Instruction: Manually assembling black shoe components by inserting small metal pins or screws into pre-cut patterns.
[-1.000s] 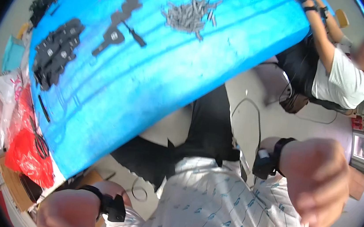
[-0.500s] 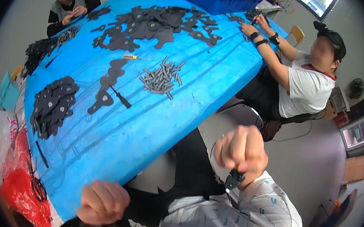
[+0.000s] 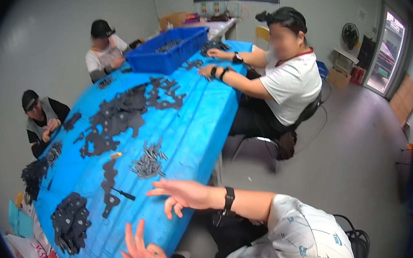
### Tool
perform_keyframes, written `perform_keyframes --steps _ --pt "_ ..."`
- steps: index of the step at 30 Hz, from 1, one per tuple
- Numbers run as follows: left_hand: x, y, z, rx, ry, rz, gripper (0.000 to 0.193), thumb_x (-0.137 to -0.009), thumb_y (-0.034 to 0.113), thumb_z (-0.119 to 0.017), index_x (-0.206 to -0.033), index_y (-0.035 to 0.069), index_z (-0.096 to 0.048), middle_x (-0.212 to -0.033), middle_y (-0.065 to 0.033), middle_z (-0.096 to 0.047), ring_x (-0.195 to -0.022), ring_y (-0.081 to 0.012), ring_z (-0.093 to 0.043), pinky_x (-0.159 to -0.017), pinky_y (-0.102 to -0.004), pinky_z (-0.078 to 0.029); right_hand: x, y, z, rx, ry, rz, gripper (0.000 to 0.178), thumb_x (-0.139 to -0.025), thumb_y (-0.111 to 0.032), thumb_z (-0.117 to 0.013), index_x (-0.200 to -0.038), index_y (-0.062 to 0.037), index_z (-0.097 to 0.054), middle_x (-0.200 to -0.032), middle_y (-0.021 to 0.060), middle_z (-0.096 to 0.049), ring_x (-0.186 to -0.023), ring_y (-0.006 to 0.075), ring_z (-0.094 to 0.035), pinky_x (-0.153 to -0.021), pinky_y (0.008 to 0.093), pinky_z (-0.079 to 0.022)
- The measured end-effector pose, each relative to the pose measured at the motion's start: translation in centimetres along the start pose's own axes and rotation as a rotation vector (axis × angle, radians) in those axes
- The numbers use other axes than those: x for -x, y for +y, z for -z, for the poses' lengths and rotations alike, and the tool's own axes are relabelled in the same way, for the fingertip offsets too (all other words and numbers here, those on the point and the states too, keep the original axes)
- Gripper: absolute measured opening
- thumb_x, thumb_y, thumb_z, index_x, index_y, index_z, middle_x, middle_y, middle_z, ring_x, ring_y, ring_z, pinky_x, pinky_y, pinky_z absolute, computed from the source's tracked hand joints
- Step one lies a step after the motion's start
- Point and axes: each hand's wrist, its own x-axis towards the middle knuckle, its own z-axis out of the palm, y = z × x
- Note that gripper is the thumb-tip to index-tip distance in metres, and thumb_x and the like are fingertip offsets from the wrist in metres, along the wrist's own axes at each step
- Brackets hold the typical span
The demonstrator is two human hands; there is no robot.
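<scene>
My right hand [image 3: 182, 196] reaches out over the near edge of the blue-covered table [image 3: 185, 142], palm empty and fingers apart. Lower down, my left hand [image 3: 145, 256] is spread open by the same edge, also holding nothing. Just left of my right fingertips lies a black-handled screwdriver [image 3: 124, 194]. It crosses a line of flat dark-grey rounded pieces [image 3: 109, 180]. A tool with a yellow handle [image 3: 115, 155] lies at the far end of that line. Short grey strips [image 3: 148, 163] form a loose heap beyond my right hand.
A thick pile of dark flat pieces [image 3: 71, 221] sits at the near left, a wider spread [image 3: 117, 112] farther back. A blue bin [image 3: 148, 64] stands at the far end. Co-workers sit right [image 3: 286, 87], far left [image 3: 105, 58] and left [image 3: 44, 119]. Plastic bags [image 3: 28, 246] lie lower left.
Both hands have gone from closed fists to open, spread fingers. My right hand has moved left to the table edge. The view has tilted up, showing more of the room.
</scene>
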Motion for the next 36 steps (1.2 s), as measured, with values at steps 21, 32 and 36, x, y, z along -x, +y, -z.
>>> perform_keyframes --steps 21,32,36 --pt "-3.4 1.0 13.4 -1.377 0.088 0.189 0.033 -0.092 0.015 -0.055 -0.116 -0.007 -0.056 -0.072 -0.0030 -0.062 -0.057 -0.0090 -0.051 -0.053 -0.0237 -0.043 -2.5 3.4 4.9 0.951 -0.033 0.218 0.043 -0.095 -0.033 -0.051 -0.064 -0.0057 -0.062 -0.054 -0.0021 -0.051 -0.051 0.0064 -0.039 -0.049 0.0261 -0.032" --pt "-2.7 2.4 10.2 -1.544 -0.028 0.306 0.038 -0.100 0.034 -0.035 -0.104 0.002 -0.054 -0.082 -0.0102 -0.061 -0.076 -0.0203 -0.058 -0.074 -0.0351 -0.047 -2.2 3.4 4.5 0.929 -0.019 0.215 0.042 -0.095 -0.031 -0.052 -0.064 -0.0054 -0.062 -0.054 -0.0026 -0.050 -0.050 0.0059 -0.037 -0.048 0.0264 -0.031" --pt "-3.1 2.1 10.6 -1.503 0.067 0.395 0.034 -0.096 0.030 -0.047 -0.112 0.001 -0.054 -0.092 -0.0163 -0.063 -0.085 -0.0269 -0.060 -0.081 -0.0388 -0.047 -2.1 3.7 4.8 0.906 0.005 0.203 0.042 -0.095 -0.031 -0.052 -0.064 -0.0053 -0.062 -0.054 -0.0026 -0.050 -0.050 0.0056 -0.037 -0.048 0.0264 -0.031"
